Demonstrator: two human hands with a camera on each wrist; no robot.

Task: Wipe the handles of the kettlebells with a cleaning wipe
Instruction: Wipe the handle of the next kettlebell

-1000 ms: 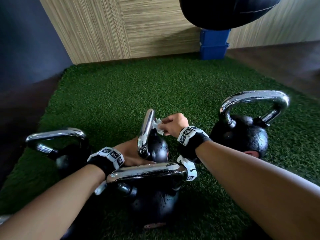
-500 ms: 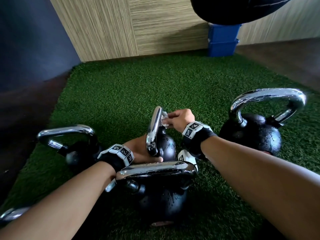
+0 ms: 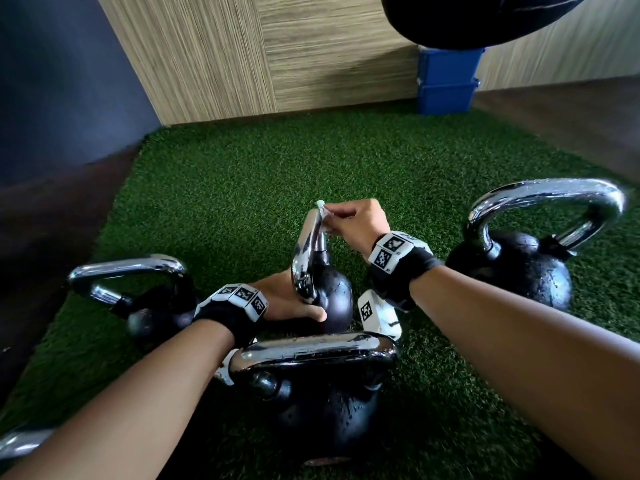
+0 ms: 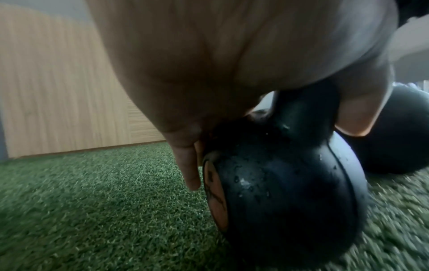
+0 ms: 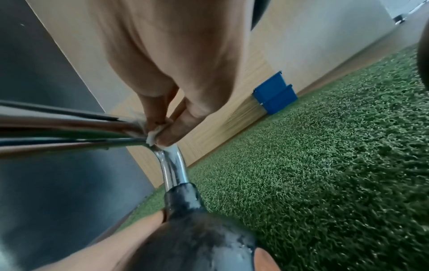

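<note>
Chrome handle (image 3: 306, 251) of the middle kettlebell (image 3: 332, 299) stands edge-on in the head view, on green turf (image 3: 242, 188). The right hand (image 3: 356, 221) pinches a white cleaning wipe (image 3: 322, 211) against the handle's top far corner. The left hand (image 3: 287, 303) lies curled round the handle's near base, thumb on the black ball. Three more kettlebells crowd close: one at the left (image 3: 138, 299), one nearest (image 3: 322, 393), one at the right (image 3: 519, 258). Open turf runs beyond them to a wood-grain wall (image 3: 263, 53); dark floor (image 3: 41, 216) borders the turf's left edge. Two stacked blue bins (image 3: 445, 81) sit at the wall; their contents are hidden.

From the left wrist, the palm (image 4: 209, 64) covers the handle's foot, one of the fingers (image 4: 188, 165) hanging down the ball's (image 4: 278, 183) side and the thumb on the other. Bare turf (image 4: 92, 201) spreads leftward to the wall.

From the right wrist, thumb and fingers (image 5: 171, 133) squeeze the wipe (image 5: 154, 134) at the handle's bend (image 5: 171, 165). Turf (image 5: 325, 165) lies open to the right, the blue bins (image 5: 274, 93) at its edge.
</note>
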